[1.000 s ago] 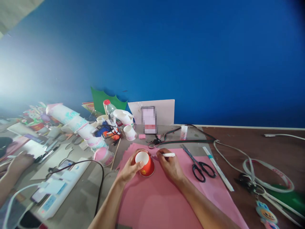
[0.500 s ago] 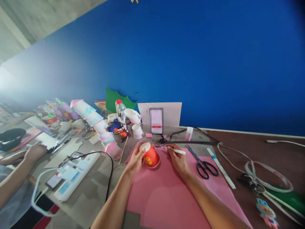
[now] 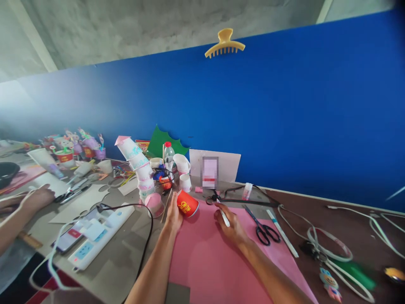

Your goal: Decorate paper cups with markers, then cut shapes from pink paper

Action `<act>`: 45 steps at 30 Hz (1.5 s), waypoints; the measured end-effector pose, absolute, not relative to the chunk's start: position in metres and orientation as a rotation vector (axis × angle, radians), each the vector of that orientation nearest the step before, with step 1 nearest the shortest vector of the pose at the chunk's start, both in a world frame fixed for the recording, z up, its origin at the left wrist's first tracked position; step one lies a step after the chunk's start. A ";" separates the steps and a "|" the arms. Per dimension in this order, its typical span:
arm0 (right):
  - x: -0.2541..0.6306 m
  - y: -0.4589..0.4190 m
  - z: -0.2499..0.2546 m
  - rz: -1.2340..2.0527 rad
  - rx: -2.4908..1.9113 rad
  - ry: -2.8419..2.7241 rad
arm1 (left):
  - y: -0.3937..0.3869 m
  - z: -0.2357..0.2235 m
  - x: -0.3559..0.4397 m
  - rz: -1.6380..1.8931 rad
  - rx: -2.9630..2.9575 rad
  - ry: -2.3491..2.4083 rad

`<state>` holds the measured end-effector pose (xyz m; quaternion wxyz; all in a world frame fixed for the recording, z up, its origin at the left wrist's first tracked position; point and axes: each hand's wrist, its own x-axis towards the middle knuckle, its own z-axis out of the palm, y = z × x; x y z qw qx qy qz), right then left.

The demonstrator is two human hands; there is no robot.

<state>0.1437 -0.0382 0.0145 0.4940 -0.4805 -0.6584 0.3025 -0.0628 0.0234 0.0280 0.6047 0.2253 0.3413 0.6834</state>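
Observation:
My left hand (image 3: 174,216) grips a red paper cup (image 3: 188,204) with yellow lettering, tilted on its side above the pink paper (image 3: 205,257). In my right hand (image 3: 232,224) is a white pen (image 3: 225,218), held between thumb and fingers a short way right of the cup. Black-handled scissors (image 3: 265,231) lie on the paper beyond my right wrist. Past both hands, a phone (image 3: 210,173) with a blurred screen leans against a pale board (image 3: 230,165).
A leaning stack of paper cups (image 3: 139,166) stands at the left, near a white power strip (image 3: 87,249) and its cables. Another person's hand (image 3: 39,200) works at far left. A white strip (image 3: 283,234) and a lanyard (image 3: 329,245) lie to the right.
The cup has turned from showing its open white inside to lying sideways with its lettering toward me. My right hand's pen now points differently. The view has tilted up, revealing a yellow hair claw clip.

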 end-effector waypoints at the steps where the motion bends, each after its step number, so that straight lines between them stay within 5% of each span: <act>1: 0.146 -0.036 0.018 0.702 -1.172 -1.637 | 0.024 0.028 -0.062 1.576 0.510 0.789; 8: 0.174 -0.075 0.049 0.580 -1.201 -1.912 | 0.024 0.026 -0.061 1.590 0.455 0.762; 17: 0.180 -0.140 0.028 0.406 -1.245 -2.631 | 0.027 0.023 -0.058 1.566 0.439 0.713; 45: 0.204 -0.081 0.004 0.337 -1.189 -2.514 | 0.012 0.026 -0.053 1.412 0.768 0.755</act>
